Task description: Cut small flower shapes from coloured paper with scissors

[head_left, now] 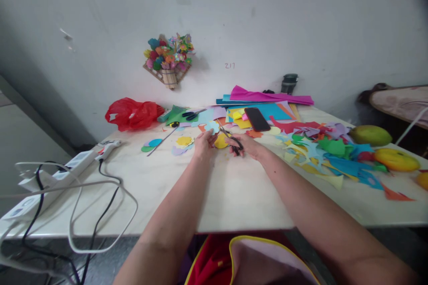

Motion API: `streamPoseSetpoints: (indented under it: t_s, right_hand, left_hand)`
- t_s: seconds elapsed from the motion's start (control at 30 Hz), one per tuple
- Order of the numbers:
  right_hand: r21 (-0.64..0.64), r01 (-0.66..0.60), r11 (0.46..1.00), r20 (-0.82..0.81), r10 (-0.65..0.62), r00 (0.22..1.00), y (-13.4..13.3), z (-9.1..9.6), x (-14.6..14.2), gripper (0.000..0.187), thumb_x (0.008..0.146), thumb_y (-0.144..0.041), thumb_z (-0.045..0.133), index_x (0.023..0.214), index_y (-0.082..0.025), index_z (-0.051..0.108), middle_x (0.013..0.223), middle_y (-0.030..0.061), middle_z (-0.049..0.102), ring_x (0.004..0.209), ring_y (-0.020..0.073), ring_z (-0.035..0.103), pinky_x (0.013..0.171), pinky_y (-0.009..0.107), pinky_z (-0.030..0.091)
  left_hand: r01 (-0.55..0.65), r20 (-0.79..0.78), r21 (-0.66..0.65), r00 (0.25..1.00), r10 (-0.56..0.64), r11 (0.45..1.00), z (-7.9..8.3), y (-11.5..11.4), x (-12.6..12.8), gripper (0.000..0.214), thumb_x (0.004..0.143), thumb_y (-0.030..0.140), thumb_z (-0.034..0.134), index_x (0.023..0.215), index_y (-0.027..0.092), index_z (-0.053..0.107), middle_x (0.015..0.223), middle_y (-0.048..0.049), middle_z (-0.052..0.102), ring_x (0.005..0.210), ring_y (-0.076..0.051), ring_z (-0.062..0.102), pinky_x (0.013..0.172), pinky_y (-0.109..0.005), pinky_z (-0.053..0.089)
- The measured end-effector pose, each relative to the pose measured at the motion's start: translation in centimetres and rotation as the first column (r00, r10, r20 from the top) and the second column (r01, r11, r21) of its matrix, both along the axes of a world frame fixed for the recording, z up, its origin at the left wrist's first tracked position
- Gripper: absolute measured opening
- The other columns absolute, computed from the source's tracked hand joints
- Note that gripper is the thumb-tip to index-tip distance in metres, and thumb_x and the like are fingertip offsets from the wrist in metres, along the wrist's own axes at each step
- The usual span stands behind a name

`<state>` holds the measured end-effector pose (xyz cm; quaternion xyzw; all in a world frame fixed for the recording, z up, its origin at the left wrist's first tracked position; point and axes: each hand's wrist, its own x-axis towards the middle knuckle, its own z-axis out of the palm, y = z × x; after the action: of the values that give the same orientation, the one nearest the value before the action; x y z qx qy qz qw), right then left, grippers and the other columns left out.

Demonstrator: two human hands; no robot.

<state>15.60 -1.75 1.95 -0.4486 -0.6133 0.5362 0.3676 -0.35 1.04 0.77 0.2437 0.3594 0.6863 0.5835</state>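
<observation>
Pale tabletop (234, 191), white wall (301, 31), your right grip (249, 146) closed on black scissors (230, 137), left grip (202, 142) pinching blue paper (212, 127) at the blades.

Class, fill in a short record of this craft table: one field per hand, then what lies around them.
Left hand: pinches a yellow paper piece
Right hand: holds black-handled scissors
Surface: pale table
Right side: coloured paper scraps, green fruit
Behind the hands: black phone on paper sheets
Left side: red bag, white power strip
</observation>
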Motion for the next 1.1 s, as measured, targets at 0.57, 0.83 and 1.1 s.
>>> streamPoseSetpoints:
  t_s: [0.57,0.83,1.1]
  right_hand:
    - [0.04,-0.042,0.998,0.003,0.042,0.999,0.1,-0.5,-0.2,0.025,0.09,-0.034,0.063,0.074,-0.016,0.056,0.056,0.0001,0.064,0.038,0.0074,0.055,0.028,0.013,0.029]
    - [0.032,-0.022,0.999,-0.026,0.023,0.999,0.3,-1.0,-0.3,0.027,0.089,-0.038,0.064,0.075,-0.016,0.057,0.054,-0.0013,0.062,0.038,0.007,0.054,0.028,0.013,0.029]
    - [0.023,-0.008,1.0,-0.037,0.008,0.999,0.2,-0.9,-0.5,0.027,0.088,-0.039,0.065,0.075,-0.016,0.057,0.053,-0.0026,0.06,0.037,0.0062,0.052,0.028,0.014,0.028]
  left_hand:
    - [0.028,0.018,-0.041,0.999,-0.027,0.999,-0.5,0.6,0.3,0.014,0.068,0.009,0.073,0.075,0.015,0.063,0.069,-0.0046,0.07,0.065,-0.017,0.071,0.072,-0.028,0.057]
    - [0.039,0.04,-0.032,0.998,-0.038,0.999,-0.6,0.6,0.5,0.009,0.072,0.006,0.067,0.074,0.014,0.063,0.067,-0.0046,0.07,0.062,-0.016,0.07,0.07,-0.028,0.058]
    - [0.03,0.043,-0.049,0.999,-0.028,0.998,-0.4,0.4,0.6,0.013,0.07,0.007,0.072,0.076,0.014,0.063,0.069,-0.0046,0.07,0.065,-0.017,0.071,0.071,-0.027,0.058]
